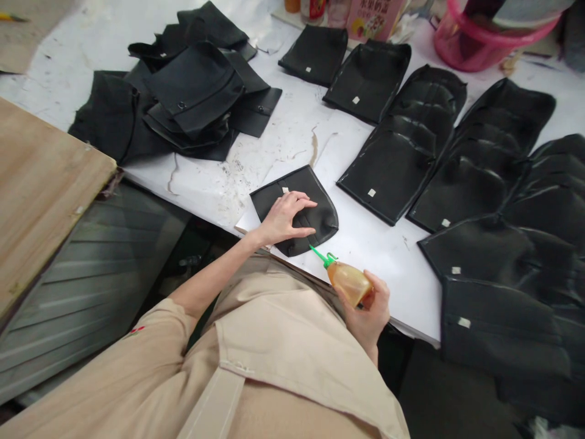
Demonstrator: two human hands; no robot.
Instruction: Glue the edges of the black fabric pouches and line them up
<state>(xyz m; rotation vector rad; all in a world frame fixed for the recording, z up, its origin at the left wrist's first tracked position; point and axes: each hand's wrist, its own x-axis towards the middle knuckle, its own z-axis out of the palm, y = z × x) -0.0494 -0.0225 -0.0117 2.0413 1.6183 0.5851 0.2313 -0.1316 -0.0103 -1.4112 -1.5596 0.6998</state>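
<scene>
My left hand (289, 218) rests on a black leather-like piece (323, 210) at the table's front edge. Its thumb and fingers are spread apart, and the palm side faces the piece. One end of the piece is rounded, and a small white tag (286, 190) shows near its far side. In my right hand (372, 311) is a squeeze bottle (350, 281) of amber liquid, with the fingers wrapped round its base. The bottle's green nozzle (319, 253) points at the piece's near edge, just below my left thumb. Whether the tip touches is too small to tell.
A heap of black pieces (196, 91) lies at the back left. Overlapping rows of similar tagged pieces (388, 164) cover the right side. Behind them stands a pink basket (479, 46). A wooden board (46, 189) juts in at the left.
</scene>
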